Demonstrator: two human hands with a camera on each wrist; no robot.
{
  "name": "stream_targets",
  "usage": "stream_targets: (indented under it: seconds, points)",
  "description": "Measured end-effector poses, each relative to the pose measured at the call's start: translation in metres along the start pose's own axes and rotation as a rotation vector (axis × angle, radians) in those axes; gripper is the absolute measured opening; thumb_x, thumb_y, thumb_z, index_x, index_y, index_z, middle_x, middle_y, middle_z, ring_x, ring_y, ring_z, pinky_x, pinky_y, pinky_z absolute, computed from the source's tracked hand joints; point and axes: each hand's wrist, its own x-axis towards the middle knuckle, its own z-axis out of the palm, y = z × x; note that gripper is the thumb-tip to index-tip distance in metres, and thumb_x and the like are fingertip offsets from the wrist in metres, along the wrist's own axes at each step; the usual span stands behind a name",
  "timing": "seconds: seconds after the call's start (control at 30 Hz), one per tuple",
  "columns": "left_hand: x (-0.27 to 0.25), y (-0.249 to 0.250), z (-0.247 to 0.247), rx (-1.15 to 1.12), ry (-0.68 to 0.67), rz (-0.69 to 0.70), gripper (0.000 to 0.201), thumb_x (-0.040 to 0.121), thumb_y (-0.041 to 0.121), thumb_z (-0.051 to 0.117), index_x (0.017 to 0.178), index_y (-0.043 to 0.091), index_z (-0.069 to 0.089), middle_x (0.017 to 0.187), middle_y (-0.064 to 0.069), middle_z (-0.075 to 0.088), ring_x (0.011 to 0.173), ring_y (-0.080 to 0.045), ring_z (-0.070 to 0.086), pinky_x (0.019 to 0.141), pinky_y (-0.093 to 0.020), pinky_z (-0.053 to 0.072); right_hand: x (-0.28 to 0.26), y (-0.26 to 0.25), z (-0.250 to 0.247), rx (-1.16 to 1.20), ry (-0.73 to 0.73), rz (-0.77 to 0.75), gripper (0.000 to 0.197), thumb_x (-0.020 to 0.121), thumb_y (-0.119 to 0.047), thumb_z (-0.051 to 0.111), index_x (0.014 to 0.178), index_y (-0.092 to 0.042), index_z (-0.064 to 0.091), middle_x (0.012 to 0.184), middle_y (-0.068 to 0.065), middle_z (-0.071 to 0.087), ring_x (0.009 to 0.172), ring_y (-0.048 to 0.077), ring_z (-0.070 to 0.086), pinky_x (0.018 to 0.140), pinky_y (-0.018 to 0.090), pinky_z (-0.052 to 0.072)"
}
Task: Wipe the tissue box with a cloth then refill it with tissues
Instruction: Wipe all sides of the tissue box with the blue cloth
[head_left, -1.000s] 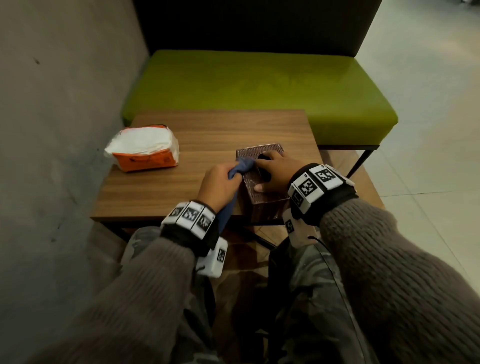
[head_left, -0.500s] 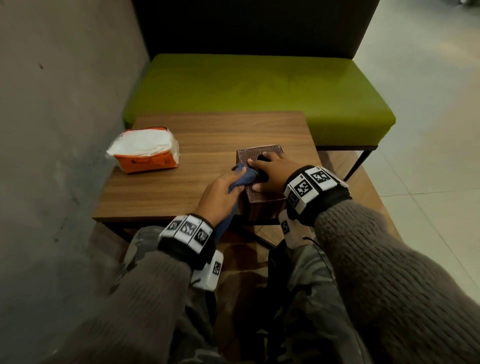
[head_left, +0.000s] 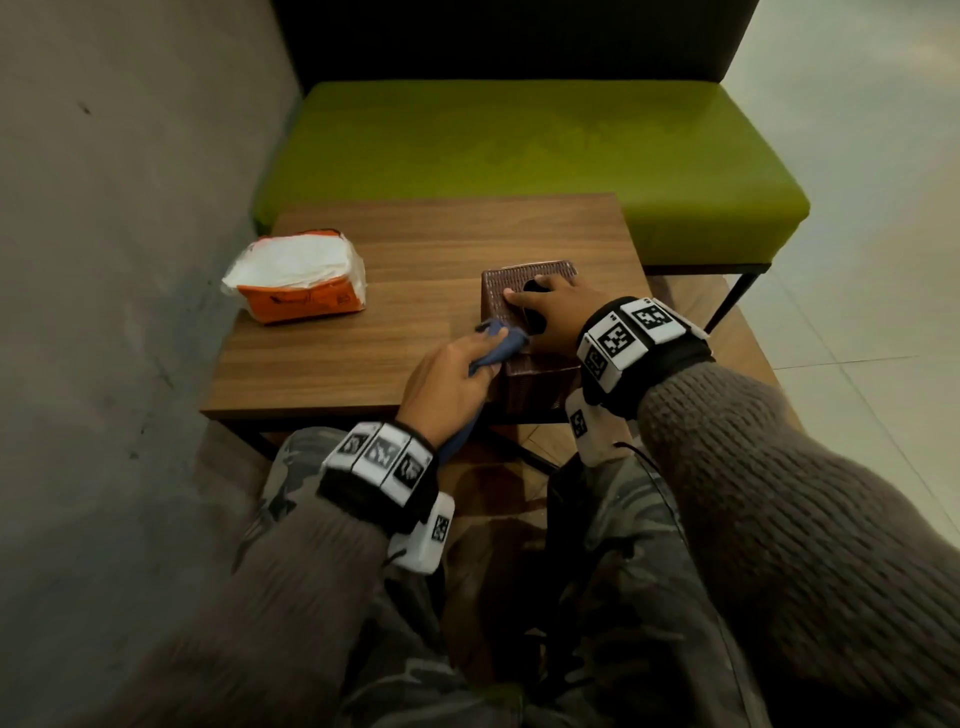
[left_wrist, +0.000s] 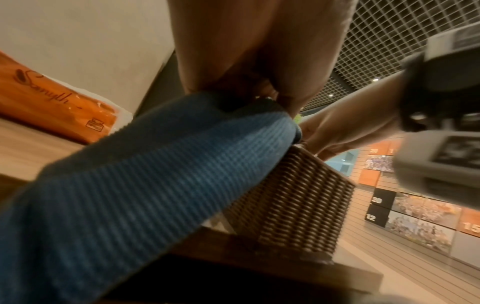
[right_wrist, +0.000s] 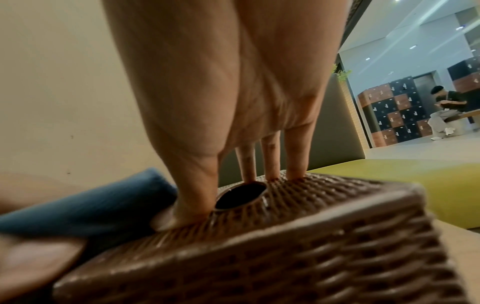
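Note:
A brown woven tissue box (head_left: 504, 283) (left_wrist: 293, 197) (right_wrist: 285, 242) stands near the front right of the wooden table (head_left: 363, 353). My right hand (head_left: 545, 312) (right_wrist: 221, 102) lies flat on its top with straight fingers beside the round opening (right_wrist: 240, 195). My left hand (head_left: 447, 379) grips a blue cloth (head_left: 496, 348) (left_wrist: 145, 181) (right_wrist: 91, 205) and holds it against the box's near left edge. The cloth's tail hangs below the table edge. An orange pack of white tissues (head_left: 298, 278) (left_wrist: 52, 105) lies at the table's left.
A green bench seat (head_left: 519, 156) with a dark backrest stands behind the table. A grey wall (head_left: 104, 260) runs along the left. My knees sit under the table's front edge. In the right wrist view a person (right_wrist: 446, 111) sits far off.
My left hand has slid the blue cloth from the top of the box back toward me to its near left edge. The right hand stays flat on the box top.

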Motion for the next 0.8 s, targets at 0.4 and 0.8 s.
stream_targets:
  seconds: [0.4, 0.8]
  points:
    - [-0.029, 0.015, 0.001, 0.28, 0.238, 0.07, 0.024, 0.085, 0.032, 0.062, 0.107, 0.027, 0.069, 0.11, 0.007, 0.067, 0.1, -0.016, 0.058, 0.072, -0.03, 0.047, -0.007, -0.01, -0.002, -0.068, 0.02, 0.067, 0.074, 0.09, -0.063, 0.043, 0.152, -0.031, 0.017, 0.154, 0.017, 0.022, 0.139, 0.039, 0.023, 0.111, 0.048, 0.03]
    - [0.022, 0.001, -0.064, 0.476, -0.099, 0.178, 0.029, 0.085, 0.015, 0.061, 0.113, 0.022, 0.068, 0.117, 0.001, 0.065, 0.101, -0.021, 0.059, 0.064, -0.023, 0.03, -0.003, 0.011, -0.004, 0.003, -0.066, -0.157, 0.08, 0.087, -0.053, 0.058, 0.151, -0.037, 0.012, 0.161, 0.009, 0.002, 0.147, 0.033, 0.002, 0.118, 0.05, 0.012]
